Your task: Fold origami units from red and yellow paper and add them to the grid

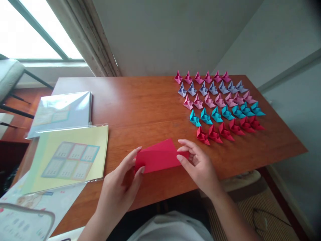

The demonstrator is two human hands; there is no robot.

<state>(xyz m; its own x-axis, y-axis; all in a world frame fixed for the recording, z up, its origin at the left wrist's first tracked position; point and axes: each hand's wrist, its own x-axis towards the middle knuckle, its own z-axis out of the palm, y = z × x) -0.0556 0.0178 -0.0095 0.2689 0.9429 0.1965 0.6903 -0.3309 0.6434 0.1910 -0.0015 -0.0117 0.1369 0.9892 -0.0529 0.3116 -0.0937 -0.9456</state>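
A red sheet of folding paper (159, 157) is held up just over the table's front part, bent over on itself with a slanting upper edge. My left hand (122, 179) grips its left end, thumb in front and fingers behind. At the right end, my right hand (198, 164) pinches the paper between thumb and fingers. Just beyond my right hand lies a row of red folded paper figures (214, 134), each with a pointed tip. Turquoise folded figures (217, 114) form the row behind them.
Farther back stand rows of pink figures (219, 100), lilac figures (213, 88) and magenta figures (198, 78). On the left lie a pack of yellow paper (95, 167) and a pack of bluish paper (75, 100) in clear sleeves. The wooden table (140, 107) meets a wall behind.
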